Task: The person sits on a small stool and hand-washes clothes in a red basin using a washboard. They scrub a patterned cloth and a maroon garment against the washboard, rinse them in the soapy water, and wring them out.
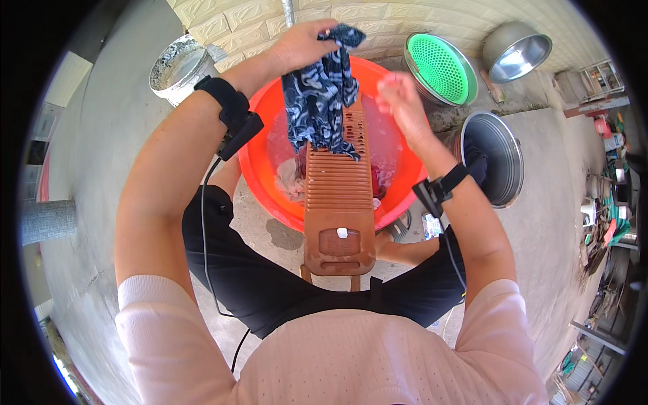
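Note:
My left hand [309, 44] grips the top of a wet dark cloth [316, 109] with a pale swirling pattern. The cloth hangs down over a brown plastic washboard [339, 182], its lower hem at the ridges. Right of the cloth, my right hand [402, 104] is raised above the basin, blurred, fingers loosely bent and apart, nothing visible in it. The washboard leans in a red plastic basin [260, 190] of cloudy water. A beige cloth [290, 178] and a dark red cloth [377, 179] lie in the water. A small white piece, perhaps soap [342, 233], rests in the washboard's recess.
At the back left stands a stained white bucket [177, 71]. A green strainer [438, 68] sits in a bowl by the brick wall [390, 17], near a tilted metal bowl [521, 55]. On the right, a metal bucket [493, 162] holds dark cloth. Cables hang from both wrist straps.

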`<state>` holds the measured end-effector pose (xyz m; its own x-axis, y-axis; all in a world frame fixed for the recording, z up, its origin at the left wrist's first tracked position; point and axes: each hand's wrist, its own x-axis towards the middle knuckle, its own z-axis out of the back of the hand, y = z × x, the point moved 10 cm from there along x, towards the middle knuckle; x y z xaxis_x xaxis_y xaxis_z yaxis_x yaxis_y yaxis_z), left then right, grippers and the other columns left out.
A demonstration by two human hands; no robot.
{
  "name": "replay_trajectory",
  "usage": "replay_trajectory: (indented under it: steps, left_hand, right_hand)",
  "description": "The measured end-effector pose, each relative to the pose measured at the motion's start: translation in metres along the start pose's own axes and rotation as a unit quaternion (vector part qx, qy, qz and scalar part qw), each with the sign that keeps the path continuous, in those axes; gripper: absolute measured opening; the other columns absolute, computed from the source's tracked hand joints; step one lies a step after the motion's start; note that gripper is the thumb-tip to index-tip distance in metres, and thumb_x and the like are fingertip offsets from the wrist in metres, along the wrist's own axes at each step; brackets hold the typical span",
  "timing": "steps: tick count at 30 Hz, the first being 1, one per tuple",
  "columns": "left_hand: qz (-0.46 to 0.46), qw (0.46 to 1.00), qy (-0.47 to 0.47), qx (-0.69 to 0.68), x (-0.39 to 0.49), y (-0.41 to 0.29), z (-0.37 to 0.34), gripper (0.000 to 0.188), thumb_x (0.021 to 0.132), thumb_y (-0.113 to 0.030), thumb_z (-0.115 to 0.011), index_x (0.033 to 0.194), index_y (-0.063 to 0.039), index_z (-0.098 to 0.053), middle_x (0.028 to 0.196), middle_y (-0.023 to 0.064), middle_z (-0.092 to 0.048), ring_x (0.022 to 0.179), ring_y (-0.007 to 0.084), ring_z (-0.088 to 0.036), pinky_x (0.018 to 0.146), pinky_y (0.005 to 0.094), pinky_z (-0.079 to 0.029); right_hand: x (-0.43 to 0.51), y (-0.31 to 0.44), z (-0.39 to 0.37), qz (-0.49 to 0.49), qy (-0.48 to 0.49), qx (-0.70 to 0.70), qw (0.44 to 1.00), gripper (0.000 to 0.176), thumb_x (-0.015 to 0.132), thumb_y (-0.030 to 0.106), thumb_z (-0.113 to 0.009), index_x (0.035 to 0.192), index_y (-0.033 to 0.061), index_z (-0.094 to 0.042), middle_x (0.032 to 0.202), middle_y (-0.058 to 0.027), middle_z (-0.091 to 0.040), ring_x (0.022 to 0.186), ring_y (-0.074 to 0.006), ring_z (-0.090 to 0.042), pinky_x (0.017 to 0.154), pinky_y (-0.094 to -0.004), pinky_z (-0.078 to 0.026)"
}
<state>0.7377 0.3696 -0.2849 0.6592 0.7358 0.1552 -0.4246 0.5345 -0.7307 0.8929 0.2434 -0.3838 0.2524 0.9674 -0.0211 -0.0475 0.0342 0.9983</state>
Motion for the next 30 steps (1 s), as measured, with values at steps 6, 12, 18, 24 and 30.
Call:
replay_trajectory:
  steps: [6,12,18,24,30]
  left_hand:
    - [-0.147,0.972,-0.146,-0.115,0.006,-0.073,0.111,0.018,0.096,-0.014,-0.057,0.109,-0.003,-0.06,0.079,-0.0049,-0.059,0.071,0.0041,-0.053,0.066,0.0221,-0.046]
    - [-0.065,0.974,-0.218,0.008,-0.016,-0.023,0.121,0.019,0.092,-0.018,-0.058,0.109,-0.008,-0.059,0.089,0.0077,-0.064,0.079,0.017,-0.061,0.069,0.0288,-0.049]
    - [0.1,0.956,0.139,0.237,-0.081,0.234,-0.067,0.043,0.087,-0.026,-0.062,0.129,-0.02,-0.055,0.12,0.018,-0.059,0.109,0.0339,-0.059,0.091,0.042,-0.047]
    - [0.224,0.9,0.222,0.3,-0.171,0.346,-0.228,0.054,0.094,-0.041,-0.049,0.145,-0.032,-0.036,0.156,0.006,-0.021,0.14,0.0432,-0.017,0.104,0.0698,-0.02]
    - [0.126,0.901,0.236,0.342,-0.1,0.395,-0.243,0.046,0.098,-0.037,-0.041,0.143,-0.031,-0.039,0.15,0.0039,-0.033,0.139,0.0371,-0.025,0.11,0.0567,-0.02]
  right_hand:
    - [-0.099,-0.265,0.034,-0.291,-0.044,-0.244,0.924,0.067,0.084,0.055,-0.062,0.118,-0.0013,-0.054,0.113,-0.0184,-0.062,0.104,-0.0271,-0.06,0.089,-0.0396,-0.047]
    - [-0.161,-0.341,-0.007,-0.47,-0.08,0.077,0.876,0.07,0.088,0.062,-0.055,0.119,-0.0011,-0.059,0.115,-0.0162,-0.064,0.107,-0.0228,-0.06,0.09,-0.0363,-0.048]
    - [-0.168,-0.326,0.003,-0.413,-0.175,0.061,0.892,0.06,0.09,0.056,-0.056,0.103,-0.0026,-0.063,0.097,-0.0082,-0.066,0.087,-0.0155,-0.061,0.079,-0.0292,-0.049]
    - [-0.167,-0.319,0.008,-0.39,-0.193,-0.015,0.9,0.056,0.093,0.054,-0.055,0.1,-0.0016,-0.063,0.095,-0.0065,-0.065,0.086,-0.0129,-0.057,0.081,-0.028,-0.046]
    - [-0.162,-0.307,0.008,-0.392,-0.196,-0.055,0.897,0.053,0.095,0.05,-0.053,0.102,-0.0013,-0.063,0.098,-0.0064,-0.064,0.091,-0.0126,-0.056,0.084,-0.027,-0.045]
